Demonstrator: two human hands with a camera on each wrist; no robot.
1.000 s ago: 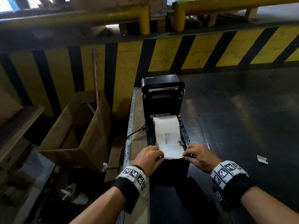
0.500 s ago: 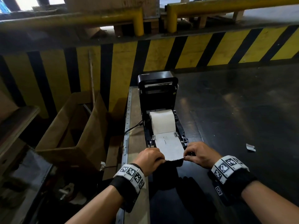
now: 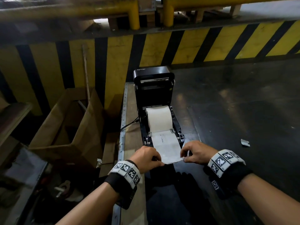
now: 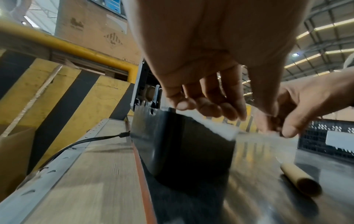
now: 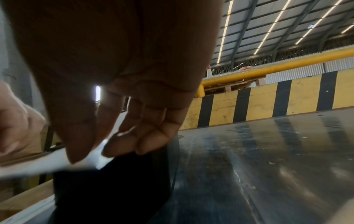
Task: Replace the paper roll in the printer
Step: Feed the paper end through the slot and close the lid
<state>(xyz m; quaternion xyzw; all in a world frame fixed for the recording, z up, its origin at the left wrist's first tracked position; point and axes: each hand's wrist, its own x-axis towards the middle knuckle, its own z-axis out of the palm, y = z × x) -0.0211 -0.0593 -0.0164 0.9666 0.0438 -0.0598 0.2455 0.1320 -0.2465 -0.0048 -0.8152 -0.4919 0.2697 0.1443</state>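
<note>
new paper roll (image 3: 159, 119) is sitting in the open printer (image 3: 156, 101) at the table's left edge | my left hand (image 3: 146, 157) and right hand (image 3: 197, 152) are pinching the pulled-out paper end (image 3: 167, 148) | I'm guessing lid (image 3: 153, 82) closing is what's left

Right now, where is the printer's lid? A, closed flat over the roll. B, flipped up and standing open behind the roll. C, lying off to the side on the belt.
B: the printer's lid stands upright behind the paper roll, while the left hand and right hand pinch the paper's loose end.
</note>
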